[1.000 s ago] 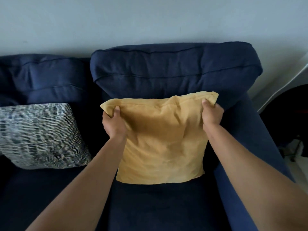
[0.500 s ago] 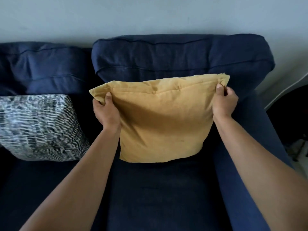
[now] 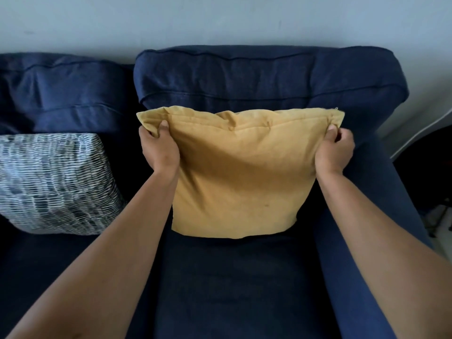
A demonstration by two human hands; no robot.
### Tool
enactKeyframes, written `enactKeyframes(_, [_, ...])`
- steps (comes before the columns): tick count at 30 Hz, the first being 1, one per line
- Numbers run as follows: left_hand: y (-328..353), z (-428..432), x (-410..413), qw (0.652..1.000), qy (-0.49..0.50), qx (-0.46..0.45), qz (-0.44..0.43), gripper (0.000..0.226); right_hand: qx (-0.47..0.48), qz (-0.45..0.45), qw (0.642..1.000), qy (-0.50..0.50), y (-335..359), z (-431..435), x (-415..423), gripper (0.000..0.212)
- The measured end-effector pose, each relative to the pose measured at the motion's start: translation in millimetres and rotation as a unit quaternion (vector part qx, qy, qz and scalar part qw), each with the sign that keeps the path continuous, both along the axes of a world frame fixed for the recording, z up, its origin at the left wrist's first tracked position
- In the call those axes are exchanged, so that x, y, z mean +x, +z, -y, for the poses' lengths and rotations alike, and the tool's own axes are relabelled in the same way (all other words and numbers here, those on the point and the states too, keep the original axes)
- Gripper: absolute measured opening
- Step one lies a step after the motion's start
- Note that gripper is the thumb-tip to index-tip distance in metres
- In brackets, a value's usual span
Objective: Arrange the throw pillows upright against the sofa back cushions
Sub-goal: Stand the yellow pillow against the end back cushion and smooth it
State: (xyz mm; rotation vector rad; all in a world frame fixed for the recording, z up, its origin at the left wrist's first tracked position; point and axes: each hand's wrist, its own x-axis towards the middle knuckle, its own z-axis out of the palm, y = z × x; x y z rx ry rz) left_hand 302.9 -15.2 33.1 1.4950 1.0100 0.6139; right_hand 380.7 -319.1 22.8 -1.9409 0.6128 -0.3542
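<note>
A mustard yellow throw pillow (image 3: 239, 182) stands upright on the navy seat, its top edge leaning towards the right-hand back cushion (image 3: 269, 77). My left hand (image 3: 159, 148) pinches its upper left corner and my right hand (image 3: 333, 150) pinches its upper right corner. A grey and white patterned pillow (image 3: 53, 182) stands propped against the left-hand back cushion (image 3: 61, 94), untouched by either hand.
The sofa's right armrest (image 3: 371, 216) runs along beside the yellow pillow. A pale wall (image 3: 220, 20) rises behind the sofa. Bare dark seat cushion (image 3: 232, 289) lies in front of the pillow. Some dark objects sit on the floor at far right.
Both hands have lifted the yellow pillow and carried it back towards the back cushion, stretching its top edge wider. The patterned pillow has not moved.
</note>
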Motion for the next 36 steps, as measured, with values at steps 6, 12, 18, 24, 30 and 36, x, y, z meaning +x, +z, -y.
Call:
enactKeyframes(6, [11,30,-31,0.975,0.039,0.218,0.008,0.077,-0.169,0.127,0.977,-0.012,5,-21,-23,0.055])
enactKeyframes(12, [-21,96,-53,0.816,-0.188,0.545,0.040,0.057,-0.414,0.250,0.819,0.309,-24,-78,-73,0.054])
enactKeyframes(18, [-86,35,-10,0.652,-0.372,0.624,-0.216,0.067,-0.584,0.105,0.703,0.392,-60,-57,-30,0.059])
enactKeyframes(24, [-73,8,45,0.681,-0.327,0.609,-0.243,0.066,-0.510,-0.039,0.824,0.243,-47,-23,20,0.063])
enactKeyframes(30, [-77,-10,45,0.671,-0.323,0.616,-0.258,0.064,-0.555,0.139,0.723,0.387,-37,-79,-24,0.065])
enactKeyframes(36, [-67,-18,55,0.687,-0.326,0.591,-0.269,0.062,-0.545,0.002,0.773,0.326,-50,-30,31,0.061])
